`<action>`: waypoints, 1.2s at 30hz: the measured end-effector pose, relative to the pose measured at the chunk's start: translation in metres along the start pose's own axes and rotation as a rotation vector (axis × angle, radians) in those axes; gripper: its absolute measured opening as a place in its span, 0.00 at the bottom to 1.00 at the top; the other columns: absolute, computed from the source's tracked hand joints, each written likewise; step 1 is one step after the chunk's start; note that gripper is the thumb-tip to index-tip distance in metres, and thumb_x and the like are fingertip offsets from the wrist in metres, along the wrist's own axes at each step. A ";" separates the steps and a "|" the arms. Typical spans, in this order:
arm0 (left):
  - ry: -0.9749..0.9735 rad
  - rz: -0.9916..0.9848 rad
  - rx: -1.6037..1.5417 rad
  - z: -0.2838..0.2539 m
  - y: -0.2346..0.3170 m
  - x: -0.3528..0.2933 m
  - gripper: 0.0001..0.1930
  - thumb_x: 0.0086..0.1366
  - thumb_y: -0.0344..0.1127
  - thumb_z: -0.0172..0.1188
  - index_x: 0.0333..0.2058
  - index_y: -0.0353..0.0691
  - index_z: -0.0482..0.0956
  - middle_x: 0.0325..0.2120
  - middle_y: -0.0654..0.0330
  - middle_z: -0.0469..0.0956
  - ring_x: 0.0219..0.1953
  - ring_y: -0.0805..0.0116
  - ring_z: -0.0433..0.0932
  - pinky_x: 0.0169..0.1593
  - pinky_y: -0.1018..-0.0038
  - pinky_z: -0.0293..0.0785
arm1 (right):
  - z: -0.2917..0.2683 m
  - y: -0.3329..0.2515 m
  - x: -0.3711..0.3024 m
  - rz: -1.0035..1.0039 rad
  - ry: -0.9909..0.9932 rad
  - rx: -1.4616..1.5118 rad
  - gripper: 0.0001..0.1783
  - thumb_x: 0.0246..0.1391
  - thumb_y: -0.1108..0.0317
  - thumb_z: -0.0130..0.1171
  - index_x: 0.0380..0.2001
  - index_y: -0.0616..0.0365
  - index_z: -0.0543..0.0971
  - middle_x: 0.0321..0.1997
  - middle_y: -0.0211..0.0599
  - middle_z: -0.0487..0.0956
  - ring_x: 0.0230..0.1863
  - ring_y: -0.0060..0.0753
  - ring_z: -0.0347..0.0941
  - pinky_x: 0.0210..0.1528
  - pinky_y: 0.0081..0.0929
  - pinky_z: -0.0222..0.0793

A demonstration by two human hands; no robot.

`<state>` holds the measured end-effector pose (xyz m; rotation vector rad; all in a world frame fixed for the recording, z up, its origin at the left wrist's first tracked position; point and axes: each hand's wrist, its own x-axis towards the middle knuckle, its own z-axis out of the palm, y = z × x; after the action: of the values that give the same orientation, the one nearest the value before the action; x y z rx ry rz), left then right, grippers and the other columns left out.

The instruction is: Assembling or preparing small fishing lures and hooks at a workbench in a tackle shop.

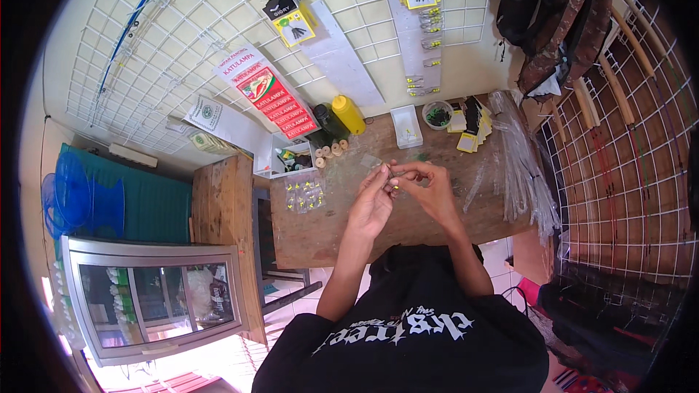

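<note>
Over the wooden table (313, 236) my two hands meet, fingertips close together. My left hand (370, 204) has its thumb and fingers pinched on something too small to make out. From the other side my right hand (431, 188) also pinches, with a tiny bright yellow-green piece (395, 187) showing at its fingertips. Just beyond the left fingers lies a small clear plastic bag (370, 161). Several little clear packets (304, 195) with yellow-green bits lie in rows to the left. A white tray (405, 128) with a few small yellow-green pieces stands beyond my hands.
Along the back stand a yellow bottle (348, 115), a dark bottle (331, 124), several wooden spools (320, 162) and a white box (275, 164). To the right are a tub (437, 114), yellow-and-black cards (472, 125) and clear plastic tubes (518, 175). Wire grid (196, 22) covers the wall.
</note>
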<state>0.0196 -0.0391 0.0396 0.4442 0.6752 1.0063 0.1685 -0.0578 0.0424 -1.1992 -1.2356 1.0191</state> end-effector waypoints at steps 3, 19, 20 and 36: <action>0.016 -0.005 -0.009 0.000 -0.003 0.000 0.13 0.65 0.39 0.60 0.45 0.42 0.77 0.39 0.70 0.75 0.37 0.82 0.70 0.39 0.80 0.62 | -0.002 0.004 0.001 0.070 -0.093 0.215 0.12 0.47 0.71 0.67 0.38 0.58 0.84 0.27 0.26 0.81 0.26 0.10 0.67 0.31 0.16 0.62; -0.022 0.069 0.067 -0.013 -0.012 0.003 0.06 0.64 0.37 0.61 0.37 0.44 0.79 0.47 0.66 0.74 0.45 0.79 0.69 0.46 0.78 0.59 | -0.004 0.011 0.004 0.152 -0.201 0.378 0.06 0.48 0.74 0.66 0.31 0.62 0.82 0.29 0.29 0.81 0.30 0.14 0.73 0.36 0.17 0.67; -0.004 0.110 0.113 -0.012 -0.011 0.002 0.06 0.64 0.36 0.61 0.37 0.43 0.79 0.46 0.66 0.74 0.44 0.79 0.69 0.45 0.79 0.59 | -0.003 0.010 0.004 0.118 -0.162 0.297 0.06 0.48 0.73 0.66 0.31 0.62 0.82 0.29 0.30 0.81 0.31 0.15 0.73 0.37 0.17 0.68; 0.157 0.373 0.366 0.001 -0.008 -0.001 0.07 0.64 0.33 0.60 0.36 0.37 0.79 0.34 0.62 0.79 0.40 0.77 0.73 0.47 0.77 0.65 | 0.007 -0.009 -0.002 -0.029 0.054 -0.197 0.09 0.44 0.71 0.67 0.32 0.57 0.83 0.29 0.33 0.81 0.36 0.32 0.72 0.42 0.30 0.66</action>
<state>0.0248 -0.0434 0.0354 0.8397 0.9465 1.2817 0.1610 -0.0604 0.0508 -1.3476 -1.3301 0.8531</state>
